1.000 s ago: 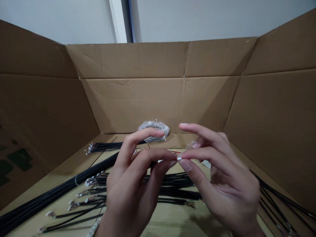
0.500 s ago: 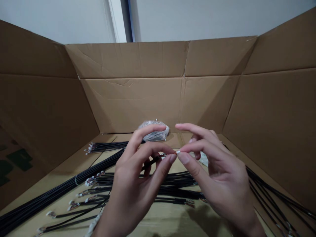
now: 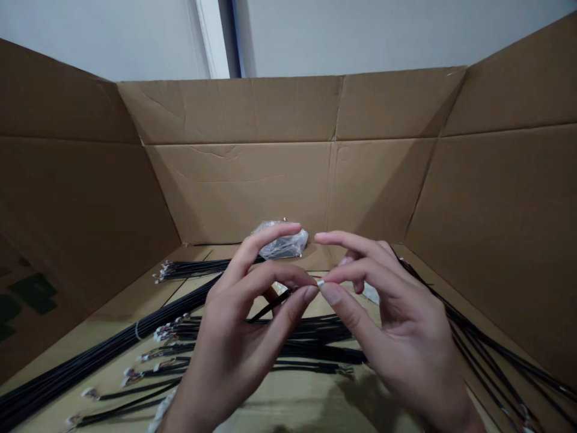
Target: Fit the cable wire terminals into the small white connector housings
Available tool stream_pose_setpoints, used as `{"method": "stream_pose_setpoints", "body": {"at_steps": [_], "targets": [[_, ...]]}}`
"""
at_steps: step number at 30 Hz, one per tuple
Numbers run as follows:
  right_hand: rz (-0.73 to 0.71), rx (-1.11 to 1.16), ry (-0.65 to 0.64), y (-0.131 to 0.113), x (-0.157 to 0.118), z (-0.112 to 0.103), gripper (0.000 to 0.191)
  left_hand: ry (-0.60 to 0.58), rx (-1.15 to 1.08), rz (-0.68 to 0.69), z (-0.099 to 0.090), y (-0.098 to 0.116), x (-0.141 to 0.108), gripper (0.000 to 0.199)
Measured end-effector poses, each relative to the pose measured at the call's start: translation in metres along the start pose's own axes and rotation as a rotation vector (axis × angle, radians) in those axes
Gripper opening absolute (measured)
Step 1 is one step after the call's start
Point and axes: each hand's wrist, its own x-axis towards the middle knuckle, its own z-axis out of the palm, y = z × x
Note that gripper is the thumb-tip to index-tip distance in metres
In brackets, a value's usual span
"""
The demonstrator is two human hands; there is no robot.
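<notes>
Thumb and index finger of my left hand (image 3: 252, 325) pinch the thin wires near the end of a black cable (image 3: 270, 305), which runs back under the palm. At the cable's tip sits a small white connector (image 3: 320, 283), pinched between the thumb and index finger of my right hand (image 3: 396, 319). The fingertips of both hands almost meet there, and their other fingers are raised or curled. Below the hands lie several black cables (image 3: 311, 350) with small white connectors (image 3: 164, 332) at their left ends.
Cardboard walls (image 3: 247, 192) enclose the work surface on three sides. A clear plastic bag (image 3: 283, 243) lies at the back. A tied bundle of black cables (image 3: 166, 316) stretches along the left, and more loose cables (image 3: 491, 355) lie on the right.
Both hands have shifted very slightly left, still pinching the wires and connector. The fingertips have drawn closer together, and less of the wire ends shows between them.
</notes>
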Motion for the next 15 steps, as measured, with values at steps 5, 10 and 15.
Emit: {"method": "stream_pose_setpoints", "body": {"at_steps": [5,10,15], "targets": [[0.038,0.006,0.022,0.0028,0.0023,-0.0028,0.016,0.004,0.01,-0.022,-0.0018,-0.0044,0.0026,0.015],[0.034,0.028,0.006,0.0008,0.0009,0.0006,0.015,0.01,-0.014,-0.021,-0.0012,-0.0036,0.0028,0.014],[0.059,0.054,0.004,0.0043,0.0028,-0.0013,0.015,0.019,-0.024,-0.03,0.0026,-0.0033,0.0028,0.014]]}}
